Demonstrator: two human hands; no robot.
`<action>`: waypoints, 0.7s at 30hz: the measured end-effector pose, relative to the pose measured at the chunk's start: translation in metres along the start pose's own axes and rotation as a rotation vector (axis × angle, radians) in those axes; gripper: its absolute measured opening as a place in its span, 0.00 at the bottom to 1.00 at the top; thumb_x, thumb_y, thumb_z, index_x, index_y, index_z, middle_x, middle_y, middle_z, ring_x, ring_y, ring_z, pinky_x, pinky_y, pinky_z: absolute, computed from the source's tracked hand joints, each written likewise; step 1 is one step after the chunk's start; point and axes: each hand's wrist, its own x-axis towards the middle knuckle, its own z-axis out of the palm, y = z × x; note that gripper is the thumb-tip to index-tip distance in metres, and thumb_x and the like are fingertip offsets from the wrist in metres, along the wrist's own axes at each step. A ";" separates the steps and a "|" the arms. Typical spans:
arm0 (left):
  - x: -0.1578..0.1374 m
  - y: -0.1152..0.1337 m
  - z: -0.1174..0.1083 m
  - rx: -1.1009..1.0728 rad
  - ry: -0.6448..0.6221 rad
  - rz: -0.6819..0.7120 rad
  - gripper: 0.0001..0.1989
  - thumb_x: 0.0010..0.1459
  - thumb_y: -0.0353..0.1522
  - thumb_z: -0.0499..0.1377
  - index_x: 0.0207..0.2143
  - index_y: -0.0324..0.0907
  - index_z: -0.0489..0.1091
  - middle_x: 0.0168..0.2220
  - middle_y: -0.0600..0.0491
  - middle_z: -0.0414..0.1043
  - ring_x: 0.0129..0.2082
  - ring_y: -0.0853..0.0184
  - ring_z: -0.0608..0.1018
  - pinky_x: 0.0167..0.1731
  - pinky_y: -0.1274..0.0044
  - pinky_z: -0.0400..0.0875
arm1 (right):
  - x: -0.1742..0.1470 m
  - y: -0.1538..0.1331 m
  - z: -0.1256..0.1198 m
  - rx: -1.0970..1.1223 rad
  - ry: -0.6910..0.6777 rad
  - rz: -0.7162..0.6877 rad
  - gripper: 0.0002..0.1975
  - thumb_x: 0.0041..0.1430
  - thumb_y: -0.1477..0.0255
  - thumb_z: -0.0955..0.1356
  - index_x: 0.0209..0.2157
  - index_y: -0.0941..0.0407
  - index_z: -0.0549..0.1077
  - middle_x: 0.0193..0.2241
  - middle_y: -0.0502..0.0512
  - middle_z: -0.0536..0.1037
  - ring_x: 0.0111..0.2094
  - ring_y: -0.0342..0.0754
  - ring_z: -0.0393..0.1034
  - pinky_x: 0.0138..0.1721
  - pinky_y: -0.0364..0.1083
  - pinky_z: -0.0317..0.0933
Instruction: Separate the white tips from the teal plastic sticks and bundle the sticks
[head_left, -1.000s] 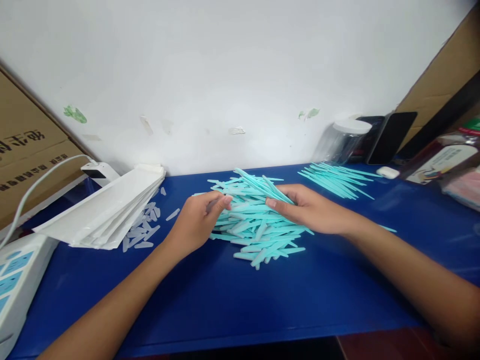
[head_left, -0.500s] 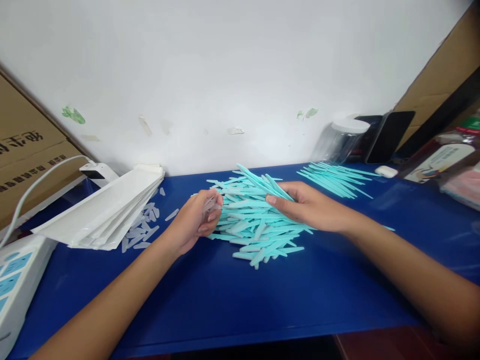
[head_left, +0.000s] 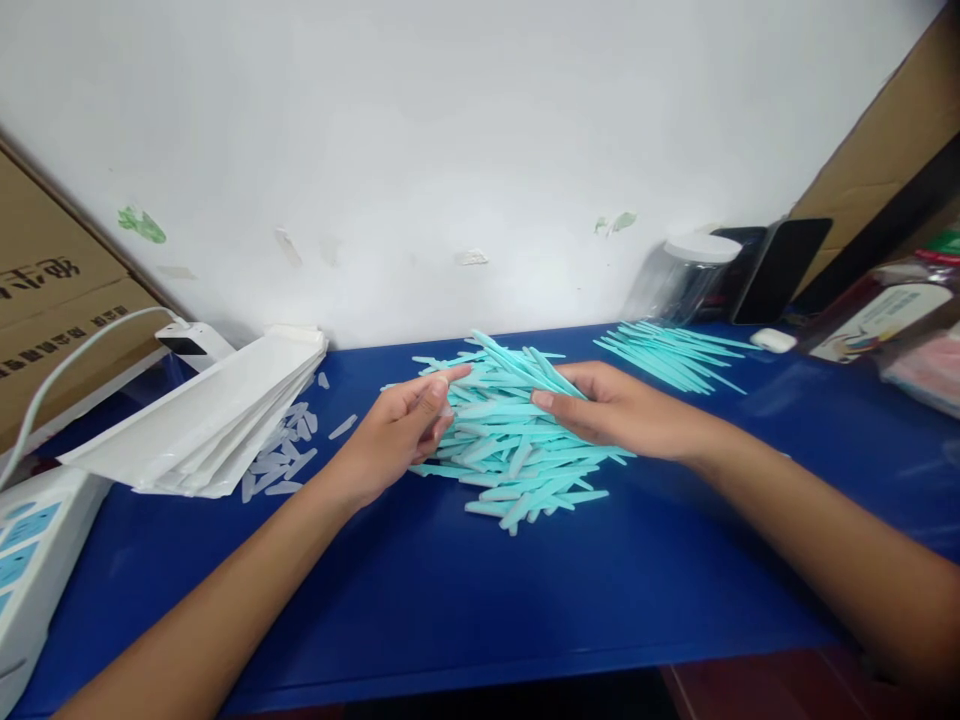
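A loose heap of slim turquoise sticks [head_left: 525,470], many with translucent ends, covers the middle of the table; they look like eyebrow razors. My right hand [head_left: 615,405] is closed around a bundle of them [head_left: 517,360] over the heap's right side, thumb on top and tips fanned up to the left. At the heap's left edge, my left hand [head_left: 405,425] has its thumb bent and its index finger stretched toward the sticks. Its other fingers curl around small translucent caps [head_left: 447,409], mostly hidden. Similar loose caps [head_left: 289,455] lie left of it.
Long white packets [head_left: 202,415] lie stacked at the left, near a power strip [head_left: 45,560] and a white device [head_left: 196,343] with a cable. More turquoise sticks [head_left: 675,355] lie back right, before a lidded clear jar [head_left: 686,275], a dark phone [head_left: 780,270] and a bottle [head_left: 885,310].
My left index finger has stretched out to the right over the heap, and the thumb now shows on top. My right hand keeps its hold on the bundle in nearly the same spot.
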 end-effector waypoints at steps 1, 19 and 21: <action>0.000 -0.001 -0.001 0.046 0.007 0.036 0.30 0.72 0.52 0.58 0.65 0.42 0.70 0.27 0.60 0.58 0.21 0.74 0.55 0.21 0.78 0.49 | 0.000 0.000 0.000 0.013 -0.016 0.017 0.21 0.69 0.53 0.72 0.33 0.53 0.65 0.22 0.40 0.53 0.21 0.39 0.43 0.20 0.43 0.41; -0.005 0.009 -0.001 0.347 0.002 0.079 0.24 0.73 0.53 0.53 0.42 0.43 0.72 0.25 0.59 0.58 0.22 0.71 0.58 0.21 0.80 0.53 | -0.004 0.000 -0.005 -0.045 -0.153 0.084 0.26 0.70 0.49 0.71 0.30 0.52 0.59 0.20 0.40 0.57 0.21 0.39 0.46 0.21 0.43 0.45; -0.007 0.012 -0.002 0.357 -0.018 0.081 0.23 0.74 0.52 0.52 0.45 0.43 0.73 0.26 0.59 0.58 0.22 0.71 0.58 0.21 0.80 0.54 | -0.004 -0.001 -0.006 -0.051 -0.156 0.098 0.27 0.70 0.48 0.70 0.30 0.52 0.59 0.20 0.40 0.57 0.21 0.39 0.47 0.21 0.43 0.45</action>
